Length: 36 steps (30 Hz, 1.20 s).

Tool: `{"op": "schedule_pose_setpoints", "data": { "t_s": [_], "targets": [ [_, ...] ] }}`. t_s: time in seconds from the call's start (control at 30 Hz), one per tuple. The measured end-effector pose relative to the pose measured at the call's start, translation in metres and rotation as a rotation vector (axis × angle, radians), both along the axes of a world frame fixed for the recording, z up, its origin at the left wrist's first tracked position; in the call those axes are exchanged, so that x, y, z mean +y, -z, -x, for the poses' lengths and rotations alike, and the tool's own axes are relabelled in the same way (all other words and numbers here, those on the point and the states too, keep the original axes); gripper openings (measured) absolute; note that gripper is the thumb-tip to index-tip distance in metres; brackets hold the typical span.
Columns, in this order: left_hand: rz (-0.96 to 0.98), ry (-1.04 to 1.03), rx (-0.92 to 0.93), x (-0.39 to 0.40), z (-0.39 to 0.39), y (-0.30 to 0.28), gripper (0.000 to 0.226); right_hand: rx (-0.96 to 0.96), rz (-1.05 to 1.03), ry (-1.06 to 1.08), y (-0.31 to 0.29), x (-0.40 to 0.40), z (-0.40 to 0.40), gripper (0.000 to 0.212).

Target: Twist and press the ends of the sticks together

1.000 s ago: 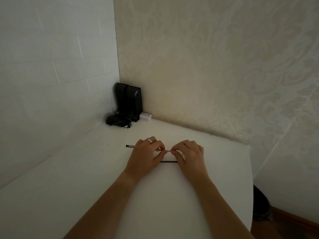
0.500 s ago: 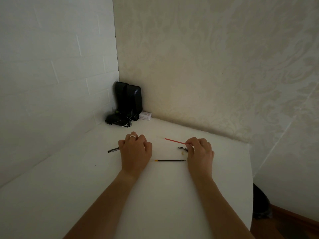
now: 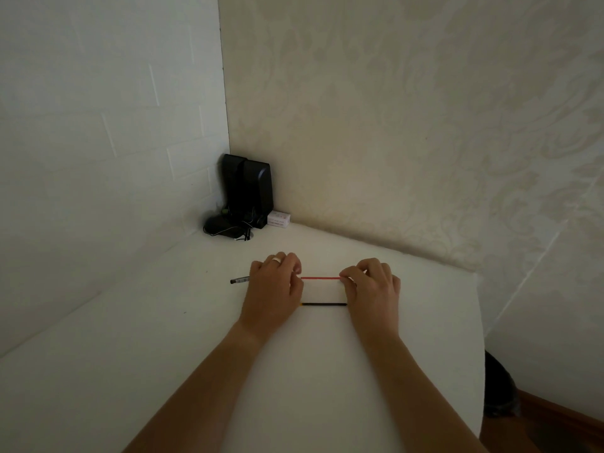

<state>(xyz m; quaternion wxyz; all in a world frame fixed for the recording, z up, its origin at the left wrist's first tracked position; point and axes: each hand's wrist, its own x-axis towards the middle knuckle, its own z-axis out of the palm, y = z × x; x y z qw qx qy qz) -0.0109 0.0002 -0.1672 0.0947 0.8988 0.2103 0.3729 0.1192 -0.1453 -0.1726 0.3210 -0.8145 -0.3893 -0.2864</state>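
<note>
On the white tabletop (image 3: 320, 371), both hands close together. Left hand (image 3: 273, 289) with a pale ring, fingertips pinching the left end of a thin red plastic refill stick (image 3: 320, 278); right hand (image 3: 374, 289) pinching its right end. Red stick held level between them, just above the surface or touching it, hard to tell. Just nearer to the body, a thin black refill stick with a small yellow tip (image 3: 323, 304) lying flat, parallel to the red one, its ends partly hidden by the two hands. Behind the left hand, a dark pen barrel (image 3: 239, 280), only the left part showing. In the far corner, two black upright speakers (image 3: 250, 191), a black mouse with a cable (image 3: 224, 228) and a small white box (image 3: 278, 220) against the patterned wall.

Half a second ago: hands apart, red stick only in the right hand and slanted, left hand clenched over the pen barrel. Now closer again, red stick level and grasped at both ends, black stick in about the same place.
</note>
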Motion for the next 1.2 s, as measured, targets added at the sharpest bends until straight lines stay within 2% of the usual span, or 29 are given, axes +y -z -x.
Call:
{"op": "schedule_pose_setpoints", "data": {
  "t_s": [0.13, 0.27, 0.37, 0.47, 0.63, 0.73, 0.87, 0.93, 1.03, 1.2],
  "targets": [
    [-0.044, 0.119, 0.084, -0.001, 0.000, 0.003, 0.018, 0.015, 0.001, -0.006, 0.000, -0.001, 0.000, 0.007],
    [-0.023, 0.205, 0.136, 0.000, 0.000, 0.003, 0.009, 0.074, -0.018, -0.017, 0.001, -0.001, -0.002, 0.007],
    [0.004, 0.280, 0.203, 0.000, 0.000, 0.003, 0.011, 0.107, -0.055, -0.027, 0.001, -0.003, -0.002, 0.007],
    [0.009, 0.307, 0.201, 0.001, 0.000, 0.003, 0.010, 0.114, -0.077, -0.052, 0.002, -0.005, -0.003, 0.008],
    [-0.044, 0.274, 0.161, 0.002, -0.002, 0.005, 0.013, 0.075, -0.062, -0.157, 0.004, -0.003, -0.002, 0.008],
    [-0.041, 0.261, 0.129, 0.004, -0.002, 0.007, 0.008, 0.025, 0.000, -0.243, 0.003, -0.002, 0.003, 0.006],
    [-0.039, 0.243, 0.087, 0.004, -0.001, 0.007, 0.010, -0.011, 0.097, -0.296, 0.001, -0.003, 0.007, 0.017],
    [-0.040, 0.238, 0.075, 0.003, -0.001, 0.006, 0.012, -0.008, 0.127, -0.311, 0.001, -0.003, 0.007, 0.012],
    [-0.043, 0.191, 0.063, 0.001, -0.001, 0.004, 0.013, -0.014, 0.125, -0.301, 0.002, -0.003, 0.007, 0.007],
    [-0.035, 0.070, 0.015, 0.002, 0.000, 0.004, 0.017, -0.021, 0.000, -0.187, -0.003, -0.006, 0.007, 0.011]
  ]
}}
